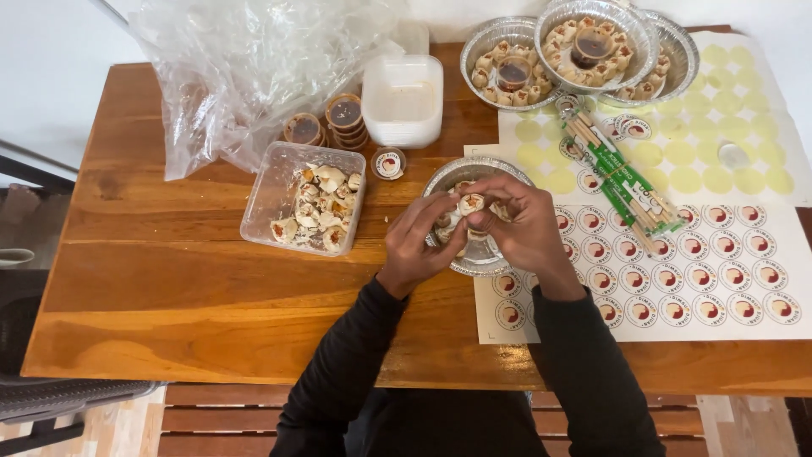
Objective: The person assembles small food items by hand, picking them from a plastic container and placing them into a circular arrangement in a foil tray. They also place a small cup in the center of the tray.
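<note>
Both hands work over a round foil tray (468, 168) near the middle of the wooden table (194, 279). My left hand (420, 241) rests on the tray's left rim, its fingers curled in among the dumplings. Reaching across the tray from the right, my right hand (520, 222) pinches a small dumpling (470, 203) between thumb and fingertips. Several more dumplings lie inside the tray, mostly hidden under the hands. Dark long sleeves cover both arms.
A clear plastic box of dumplings (315, 209) sits left of the tray. Behind are sauce cups (345, 116), a white container (403, 100), a crumpled plastic bag (245, 68), three filled foil trays (584, 46). Wrapped chopsticks (622, 178) lie on round-sticker sheets (710, 271).
</note>
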